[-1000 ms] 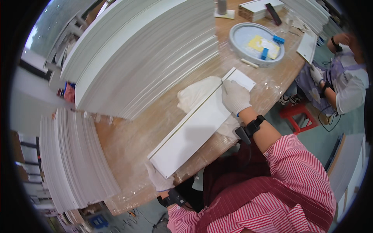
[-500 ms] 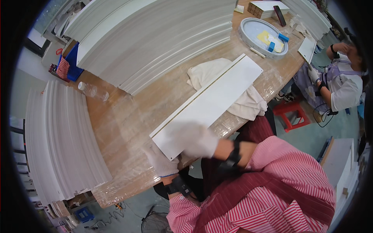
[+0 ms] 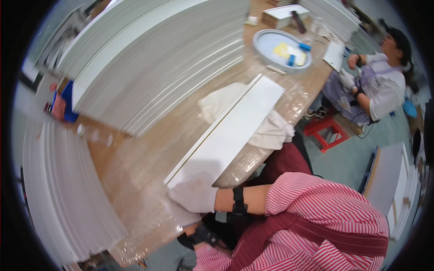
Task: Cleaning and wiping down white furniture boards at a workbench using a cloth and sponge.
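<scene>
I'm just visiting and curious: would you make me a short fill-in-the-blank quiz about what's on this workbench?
1. The right hand, in a ____ glove, rests on the near end of the long white panel.
2. Under the panel lies a crumpled cream ____.
3. The round tray at the far end holds a yellow sponge and small ____ pieces.
4. The person's shirt sleeve has red and white ____.

Missing words: white; cloth; blue; stripes
</scene>
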